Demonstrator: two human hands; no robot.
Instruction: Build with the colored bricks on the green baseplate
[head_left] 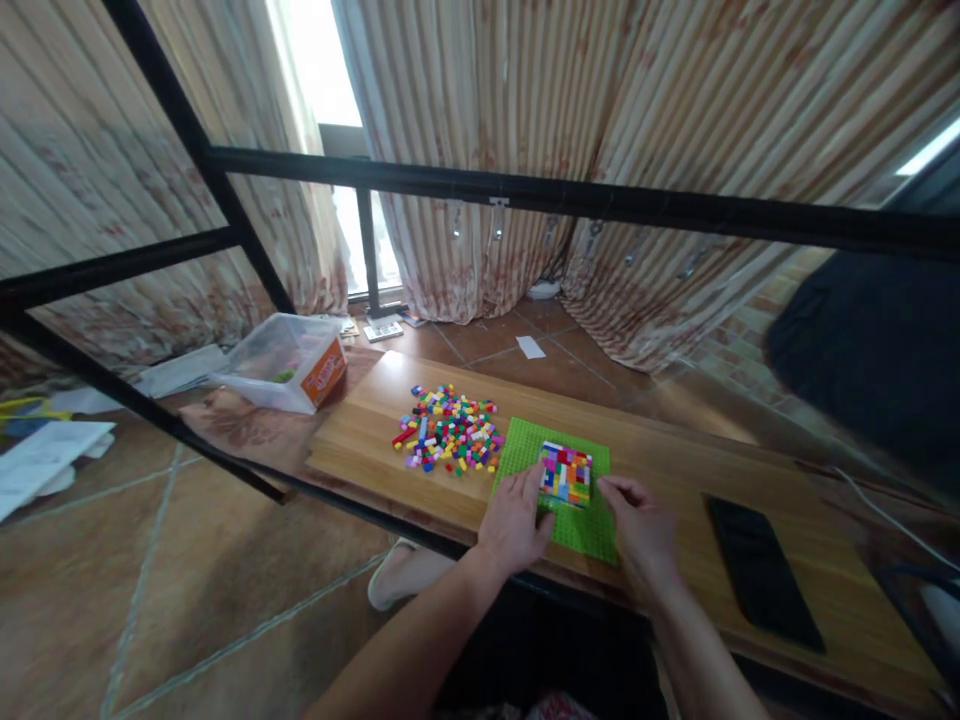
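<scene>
Both hands are bracketing the brick block on the green baseplate: left hand flat and touching its left edge, right hand loosely curled and empty just right.

Both forearms are bare, with no sleeves, watch, bracelet or rings to be seen. The left hand and the right hand wear no gloves. A light-coloured shoe shows under the table edge.
</scene>
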